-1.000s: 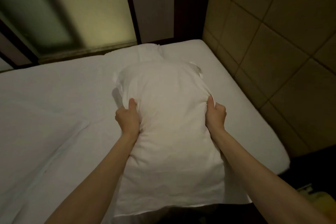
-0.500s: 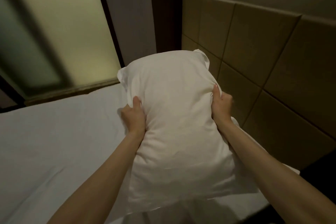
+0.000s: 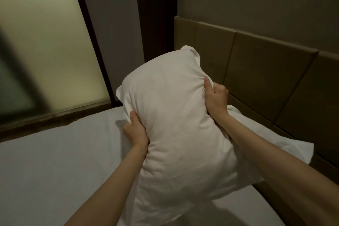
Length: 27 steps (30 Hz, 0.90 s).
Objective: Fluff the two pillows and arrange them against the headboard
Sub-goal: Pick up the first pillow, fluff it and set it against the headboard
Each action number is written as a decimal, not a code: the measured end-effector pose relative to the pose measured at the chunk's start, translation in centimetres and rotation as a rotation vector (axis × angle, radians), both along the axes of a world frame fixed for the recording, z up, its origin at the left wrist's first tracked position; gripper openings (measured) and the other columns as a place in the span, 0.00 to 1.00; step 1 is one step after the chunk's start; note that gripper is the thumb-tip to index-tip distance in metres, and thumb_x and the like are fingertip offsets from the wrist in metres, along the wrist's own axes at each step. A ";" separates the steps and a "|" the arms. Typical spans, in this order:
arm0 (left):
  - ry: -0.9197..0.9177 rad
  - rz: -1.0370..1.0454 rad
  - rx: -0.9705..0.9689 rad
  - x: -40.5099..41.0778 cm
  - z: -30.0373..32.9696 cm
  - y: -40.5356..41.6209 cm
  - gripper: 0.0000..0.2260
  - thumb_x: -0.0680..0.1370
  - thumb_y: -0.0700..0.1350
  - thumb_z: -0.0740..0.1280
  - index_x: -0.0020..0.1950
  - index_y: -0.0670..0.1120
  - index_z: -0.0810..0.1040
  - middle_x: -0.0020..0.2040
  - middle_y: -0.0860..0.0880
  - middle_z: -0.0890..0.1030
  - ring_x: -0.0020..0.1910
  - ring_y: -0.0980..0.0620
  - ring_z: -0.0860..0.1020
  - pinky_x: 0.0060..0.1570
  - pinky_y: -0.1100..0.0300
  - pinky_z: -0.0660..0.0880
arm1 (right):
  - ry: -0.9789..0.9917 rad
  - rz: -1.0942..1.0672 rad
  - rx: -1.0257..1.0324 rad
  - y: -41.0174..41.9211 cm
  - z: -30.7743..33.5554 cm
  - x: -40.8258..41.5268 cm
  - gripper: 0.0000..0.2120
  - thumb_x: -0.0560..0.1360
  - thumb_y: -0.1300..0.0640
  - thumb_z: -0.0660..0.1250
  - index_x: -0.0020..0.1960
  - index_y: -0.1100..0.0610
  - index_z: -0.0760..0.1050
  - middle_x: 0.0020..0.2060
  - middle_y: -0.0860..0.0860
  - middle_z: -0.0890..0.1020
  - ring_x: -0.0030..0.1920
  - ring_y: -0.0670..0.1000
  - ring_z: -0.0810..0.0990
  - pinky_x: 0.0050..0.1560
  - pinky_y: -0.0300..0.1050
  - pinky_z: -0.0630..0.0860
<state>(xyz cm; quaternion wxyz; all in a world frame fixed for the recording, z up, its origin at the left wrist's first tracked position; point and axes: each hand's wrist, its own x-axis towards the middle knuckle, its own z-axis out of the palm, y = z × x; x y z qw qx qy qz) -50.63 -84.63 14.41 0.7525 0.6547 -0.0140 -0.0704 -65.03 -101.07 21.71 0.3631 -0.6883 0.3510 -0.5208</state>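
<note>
Both hands held one white pillow up off the bed, tilted so that its top leaned toward the headboard. The left hand was clamped on the pillow's left edge, thumb on the near face and fingers wrapped out of sight behind. The right hand pinched a fold of the case higher on the right edge, the cloth bunching into creases under the thumb. The pillow's lower end hung near the bed's foot-side edge, close to the person.

Behind it, part of a second pillow lay on the bed by the headboard side, its corner showing past the right forearm; how well it sat against the panels was hidden.

The main risk seemed to lie in the uneven hold. The right hand appeared to have mostly case rather than filling, so a hard shake could slide the filling down and leave the top limp, or pull the case askew. The hands sat at different heights, so a swing could twist the pillow and swipe the one below out of place. Setting it down with little free room at the headboard side could leave it slumped forward or overlapping its mate. The dim light made the seams hard to judge.
</note>
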 end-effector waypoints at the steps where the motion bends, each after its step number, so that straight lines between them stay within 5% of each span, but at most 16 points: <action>1: 0.010 0.006 -0.011 0.8 -0.2 -0.9 0.18 0.77 0.54 0.60 0.42 0.39 0.77 0.38 0.43 0.78 0.36 0.48 0.75 0.36 0.56 0.72 | 0.003 0.005 -0.004 -0.8 0.0 0.9 0.26 0.79 0.49 0.61 0.25 0.56 0.59 0.21 0.49 0.64 0.24 0.45 0.61 0.29 0.42 0.60; 6: 0.021 0.031 -0.013 4.8 -1.4 -6.3 0.19 0.80 0.53 0.56 0.40 0.40 0.76 0.34 0.48 0.76 0.34 0.50 0.74 0.29 0.61 0.69 | -0.001 0.027 -0.052 -5.4 -0.2 5.9 0.27 0.79 0.50 0.61 0.23 0.51 0.56 0.20 0.45 0.61 0.21 0.43 0.63 0.24 0.33 0.58; 11: 0.021 0.076 -0.020 9.1 -3.4 -13.0 0.26 0.81 0.54 0.53 0.52 0.32 0.77 0.44 0.41 0.80 0.36 0.52 0.76 0.31 0.63 0.69 | 0.005 0.107 -0.095 -11.9 -0.9 11.0 0.26 0.79 0.49 0.60 0.26 0.57 0.58 0.21 0.50 0.62 0.25 0.45 0.60 0.29 0.42 0.58; 14: 0.011 0.032 0.037 12.0 -5.1 -17.1 0.26 0.81 0.57 0.51 0.47 0.38 0.79 0.44 0.41 0.81 0.41 0.47 0.77 0.42 0.58 0.73 | 0.014 0.148 -0.156 -15.9 -1.4 14.3 0.26 0.79 0.49 0.61 0.26 0.58 0.60 0.21 0.51 0.63 0.24 0.45 0.61 0.29 0.41 0.59; 18: -0.071 -0.214 0.274 16.6 -8.3 -21.9 0.17 0.82 0.51 0.53 0.36 0.49 0.72 0.37 0.50 0.77 0.41 0.49 0.77 0.35 0.63 0.71 | 0.113 0.144 -0.289 -21.1 -3.1 18.4 0.25 0.80 0.49 0.60 0.26 0.51 0.58 0.21 0.48 0.65 0.24 0.46 0.64 0.33 0.42 0.61; 20: -0.180 -0.427 0.609 19.3 -10.4 -23.2 0.14 0.82 0.46 0.52 0.45 0.45 0.76 0.48 0.46 0.79 0.54 0.41 0.77 0.46 0.58 0.74 | 0.351 0.129 -0.306 -23.7 -5.3 19.9 0.20 0.80 0.47 0.58 0.32 0.54 0.64 0.28 0.50 0.72 0.33 0.53 0.74 0.39 0.45 0.63; 21: -0.188 -0.498 0.781 20.5 -11.4 -23.6 0.15 0.81 0.47 0.52 0.57 0.43 0.75 0.59 0.42 0.76 0.62 0.38 0.72 0.57 0.51 0.72 | 0.531 0.135 -0.285 -24.9 -6.8 20.5 0.16 0.80 0.47 0.57 0.38 0.55 0.67 0.36 0.52 0.75 0.42 0.57 0.77 0.42 0.47 0.65; 23: -0.132 -0.604 0.994 22.2 -13.3 -23.8 0.23 0.81 0.50 0.53 0.74 0.45 0.60 0.74 0.40 0.62 0.71 0.38 0.63 0.70 0.46 0.61 | 0.867 0.195 -0.142 -26.9 -10.1 21.0 0.15 0.78 0.46 0.59 0.57 0.56 0.69 0.56 0.57 0.74 0.60 0.61 0.73 0.55 0.55 0.65; 25: -0.118 -0.643 0.965 22.6 -14.5 -23.9 0.25 0.81 0.49 0.54 0.77 0.46 0.54 0.76 0.42 0.59 0.73 0.40 0.61 0.72 0.46 0.60 | 1.047 0.270 0.021 -28.1 -13.0 20.6 0.30 0.76 0.42 0.63 0.73 0.50 0.57 0.73 0.57 0.60 0.71 0.64 0.60 0.66 0.65 0.58; 27: -0.133 -0.638 0.882 22.6 -15.9 -24.1 0.23 0.81 0.47 0.55 0.76 0.45 0.57 0.75 0.42 0.62 0.71 0.42 0.65 0.70 0.49 0.63 | 1.105 0.263 0.096 -28.8 -15.9 20.1 0.37 0.74 0.41 0.65 0.76 0.45 0.49 0.77 0.54 0.51 0.75 0.65 0.52 0.69 0.69 0.51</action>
